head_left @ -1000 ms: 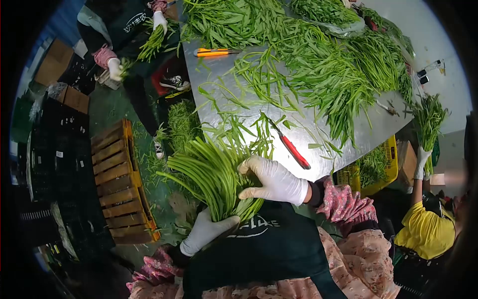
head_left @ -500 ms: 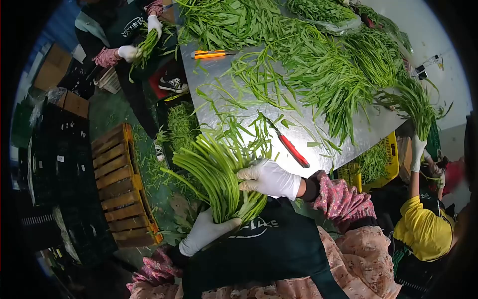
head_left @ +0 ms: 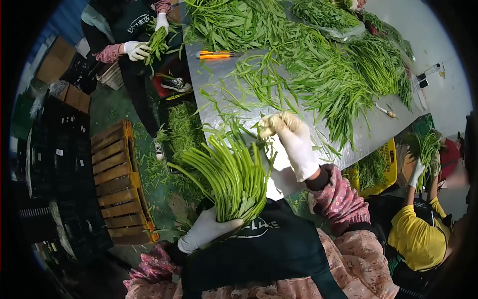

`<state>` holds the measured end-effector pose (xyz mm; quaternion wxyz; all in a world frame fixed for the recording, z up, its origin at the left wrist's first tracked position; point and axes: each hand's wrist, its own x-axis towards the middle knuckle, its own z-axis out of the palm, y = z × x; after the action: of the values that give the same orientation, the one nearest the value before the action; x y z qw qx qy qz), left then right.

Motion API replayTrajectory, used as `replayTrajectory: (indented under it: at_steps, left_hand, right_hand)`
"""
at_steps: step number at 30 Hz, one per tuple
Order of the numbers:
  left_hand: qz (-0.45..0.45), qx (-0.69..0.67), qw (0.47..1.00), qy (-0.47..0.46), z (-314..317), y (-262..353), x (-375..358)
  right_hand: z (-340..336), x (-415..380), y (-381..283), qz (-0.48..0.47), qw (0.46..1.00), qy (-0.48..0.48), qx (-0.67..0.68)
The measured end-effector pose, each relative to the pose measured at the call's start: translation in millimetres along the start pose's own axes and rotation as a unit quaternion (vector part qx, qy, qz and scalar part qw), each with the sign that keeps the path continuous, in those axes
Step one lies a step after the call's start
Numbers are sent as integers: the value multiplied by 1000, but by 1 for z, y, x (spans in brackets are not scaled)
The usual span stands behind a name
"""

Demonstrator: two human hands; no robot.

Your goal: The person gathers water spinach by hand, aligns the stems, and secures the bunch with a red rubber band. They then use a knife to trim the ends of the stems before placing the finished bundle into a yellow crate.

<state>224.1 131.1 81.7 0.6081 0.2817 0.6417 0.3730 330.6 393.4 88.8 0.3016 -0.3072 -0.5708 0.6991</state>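
Note:
My left hand, in a white glove, is closed round a thick bunch of water spinach held before my apron. Its cut stem ends fan upward toward the table. My right hand, also gloved, is raised over the table's near edge, apart from the bunch. Its fingers are curled into a pinch, and anything small between them cannot be made out. Loose leaves and stems lie on the metal table beyond it.
Large heaps of water spinach cover the table's far side, near an orange box cutter. A yellow crate of greens stands at right, a wooden pallet at left. Two co-workers handle greens at either side.
My right hand has left the bunch and risen over the table edge, now covering the red-handled knife. My left hand keeps its hold. The co-worker at right has lowered a handful of greens.

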Motion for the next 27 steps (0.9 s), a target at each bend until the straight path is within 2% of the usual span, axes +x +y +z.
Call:
replayTrajectory:
  at_steps: [1,2,3,4,6,10,11,14,15,16,18,19,20,22,23,24,26,27]
  left_hand:
    - [2,5,1000,3,0,0,0]
    - [4,10,1000,4,0,0,0]
    - [-5,9,1000,3,0,-1,0]
    - [-14,7,1000,0,0,-1,1]
    - [-20,6,1000,-7,1,-4,3]
    - [-10,11,1000,-12,0,-9,6]
    - [-9,15,1000,-11,0,-10,6]
    - [-41,34,998,-31,-1,-7,6]
    - [-25,30,999,-25,0,-9,7]
    - [-9,25,999,-18,1,-11,8]
    - [-1,42,999,-15,2,-13,6]
    - [-8,63,998,-18,1,-11,6]
    - [-13,85,996,-21,0,-10,6]
    - [-8,79,996,-26,0,-14,10]
    - [-8,77,996,-31,0,-16,10]
    - [-18,81,996,-34,0,-13,9]
    - [-36,88,995,-43,1,-5,9]
    - [-31,104,993,-35,1,-5,10]
  right_hand:
    - [-1,-5,-4,-115,981,-92,-130]
    - [-3,-11,-7,-226,923,-179,-254]
    - [1,-23,-8,-282,862,-249,-340]
    - [4,-34,-17,-277,786,-312,-457]
    - [8,-45,-8,-306,687,-342,-563]
    - [7,-47,11,-234,741,-355,-520]
    - [9,-48,16,-187,780,-385,-457]
    - [12,-54,30,-77,825,-379,-412]
    - [9,-55,28,-108,821,-360,-431]
    - [8,-48,26,-204,784,-311,-497]
    - [-1,-25,18,-382,674,-200,-600]
    - [-6,-11,4,-268,819,-107,-497]
    - [-6,-3,-14,-139,919,-9,-368]
    - [3,-5,-40,-274,856,29,-437]
    - [17,-10,-43,-389,834,-28,-390]
    - [26,-26,-59,-338,830,-196,-398]
    - [38,-39,-24,-366,783,-295,-407]
    - [35,-39,-13,-334,790,-298,-420]
